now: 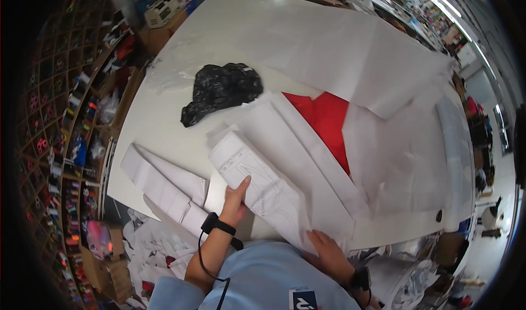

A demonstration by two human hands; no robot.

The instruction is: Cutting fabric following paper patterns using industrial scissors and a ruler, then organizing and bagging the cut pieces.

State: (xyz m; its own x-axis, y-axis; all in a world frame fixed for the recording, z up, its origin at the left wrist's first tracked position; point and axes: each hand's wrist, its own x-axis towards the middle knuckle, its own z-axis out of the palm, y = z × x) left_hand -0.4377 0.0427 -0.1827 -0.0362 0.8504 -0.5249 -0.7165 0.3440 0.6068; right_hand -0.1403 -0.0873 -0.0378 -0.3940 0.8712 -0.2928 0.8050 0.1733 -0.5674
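My left hand (pixel 234 199) grips the left edge of a folded white paper pattern (pixel 263 189) with printed outlines, thumb on top. My right hand (pixel 326 249) is at that paper's lower end, fingers bent against it; what lies under them is hidden. Beneath and beside it are more long white sheets (pixel 296 145) over red fabric (pixel 334 121). Another folded pattern strip (pixel 170 184) lies on the white table (pixel 153 118) at the left, near my left forearm. A crumpled black plastic bag (pixel 219 88) sits farther back.
Large thin sheets (pixel 361 58) and a pale roll (pixel 452 156) cover the table's back and right. Racks of thread cones (pixel 71 162) line the left. Cardboard boxes (pixel 104 255) and white scraps (pixel 142 244) lie below the table's left edge; more scraps (pixel 405 280) at lower right.
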